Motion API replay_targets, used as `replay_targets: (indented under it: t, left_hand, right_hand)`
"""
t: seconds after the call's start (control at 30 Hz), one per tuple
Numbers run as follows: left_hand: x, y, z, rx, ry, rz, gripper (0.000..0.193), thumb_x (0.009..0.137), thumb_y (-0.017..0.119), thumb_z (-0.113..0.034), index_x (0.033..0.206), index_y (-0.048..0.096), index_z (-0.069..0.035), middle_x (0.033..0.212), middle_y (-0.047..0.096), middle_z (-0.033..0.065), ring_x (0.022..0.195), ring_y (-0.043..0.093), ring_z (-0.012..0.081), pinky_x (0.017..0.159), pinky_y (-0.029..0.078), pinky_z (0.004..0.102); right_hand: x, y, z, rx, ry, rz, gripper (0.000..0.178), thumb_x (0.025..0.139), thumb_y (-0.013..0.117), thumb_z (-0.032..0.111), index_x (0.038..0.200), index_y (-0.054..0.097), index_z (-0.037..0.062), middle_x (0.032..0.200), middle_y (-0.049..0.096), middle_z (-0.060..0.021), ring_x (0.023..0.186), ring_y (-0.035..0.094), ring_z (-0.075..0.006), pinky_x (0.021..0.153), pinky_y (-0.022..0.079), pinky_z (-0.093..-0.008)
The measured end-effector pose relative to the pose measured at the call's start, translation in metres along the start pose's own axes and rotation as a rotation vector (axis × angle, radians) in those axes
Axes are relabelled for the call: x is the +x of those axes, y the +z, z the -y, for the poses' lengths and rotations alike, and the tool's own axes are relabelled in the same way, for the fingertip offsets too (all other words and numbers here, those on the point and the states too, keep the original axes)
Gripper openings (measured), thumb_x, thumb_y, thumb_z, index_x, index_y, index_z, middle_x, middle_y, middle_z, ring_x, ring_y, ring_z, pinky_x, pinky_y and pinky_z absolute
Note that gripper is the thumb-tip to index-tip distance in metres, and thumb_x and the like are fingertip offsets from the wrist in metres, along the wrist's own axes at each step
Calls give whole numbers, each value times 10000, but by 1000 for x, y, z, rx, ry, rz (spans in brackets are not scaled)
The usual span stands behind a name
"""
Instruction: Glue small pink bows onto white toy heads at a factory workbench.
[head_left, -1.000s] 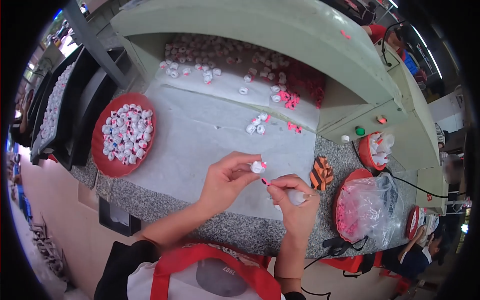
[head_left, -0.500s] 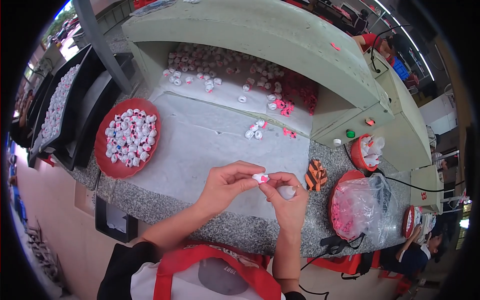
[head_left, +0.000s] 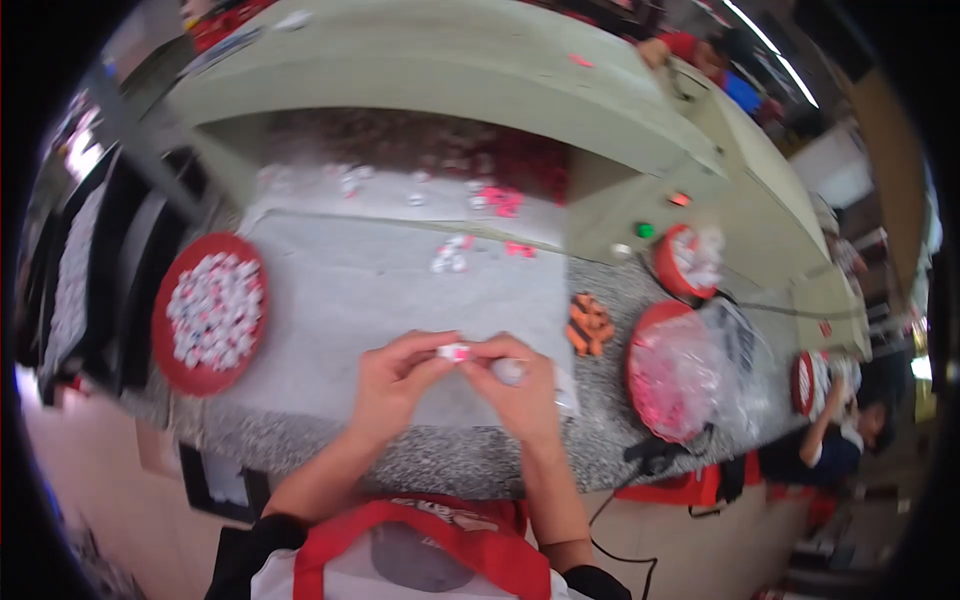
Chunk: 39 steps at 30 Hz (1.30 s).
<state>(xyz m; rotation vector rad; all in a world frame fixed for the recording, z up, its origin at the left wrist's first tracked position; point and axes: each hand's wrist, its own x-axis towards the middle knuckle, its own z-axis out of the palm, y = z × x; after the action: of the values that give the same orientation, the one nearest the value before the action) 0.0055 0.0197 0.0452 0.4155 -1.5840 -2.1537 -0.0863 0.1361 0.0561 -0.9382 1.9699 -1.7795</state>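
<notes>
Above the near edge of the white sheet, my two hands meet at a small white rounded piece with a pink patch (head_left: 453, 352). My left hand (head_left: 390, 388) pinches it from one side between thumb and fingers. From the other side, the thumb and forefinger of my right hand (head_left: 522, 405) press at its pink part. A translucent whitish rounded thing (head_left: 510, 371), which looks like a small squeeze bottle, is tucked in my right hand; most of it is hidden by the fingers. The picture is blurred, so finer detail is lost.
A red bowl (head_left: 166, 345) of similar white pieces stands left. Ahead, a pale green hooded housing (head_left: 440, 75) shelters scattered white and pink pieces. Orange-and-black striped pieces (head_left: 589, 324), a red bowl with pink pieces under plastic (head_left: 636, 385) and a smaller red bowl (head_left: 668, 268) are right.
The view has shifted, so the whole scene sits further left. Both hands stay together on the small piece, which is turned slightly, its pink patch facing more toward the right hand.
</notes>
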Motion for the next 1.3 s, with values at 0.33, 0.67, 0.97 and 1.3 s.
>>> replay_targets:
  t: [0.33, 0.67, 0.97, 1.3]
  left_hand:
    - [-8, 5, 3, -197, -115, 32, 198, 807, 536, -60, 992, 519, 9, 839, 589, 100, 737, 579, 109, 625, 472, 172]
    - [-11, -4, -13, 58, -94, 43, 204, 720, 581, 56, 911, 511, 41, 813, 604, 145, 688, 605, 170, 603, 494, 238]
    - [-21, -43, -10, 82, -86, -127, 164, 755, 567, 20, 917, 551, 19, 805, 618, 106, 658, 600, 143, 580, 475, 220]
    - [34, -145, -32, 1325, 464, -692, 231, 737, 593, -45, 967, 583, -61, 962, 531, 124, 891, 537, 249, 692, 469, 305]
  right_hand:
    - [-20, -3, 10, -41, -295, -94, 164, 683, 617, 24, 844, 606, 48, 774, 554, -63, 730, 558, -185, 642, 444, -254]
    - [-9, 4, -1, 461, 149, 33, 111, 724, 641, 46, 814, 589, 9, 754, 584, -55, 654, 551, -98, 546, 435, -204]
    - [-6, 51, -17, 437, 309, 66, 94, 751, 618, 47, 759, 538, -2, 850, 593, -102, 634, 552, -96, 499, 430, -200]
    - [105, -38, -109, -837, 133, -294, 286, 709, 641, 264, 865, 607, 27, 844, 593, -174, 775, 587, -326, 681, 461, -394]
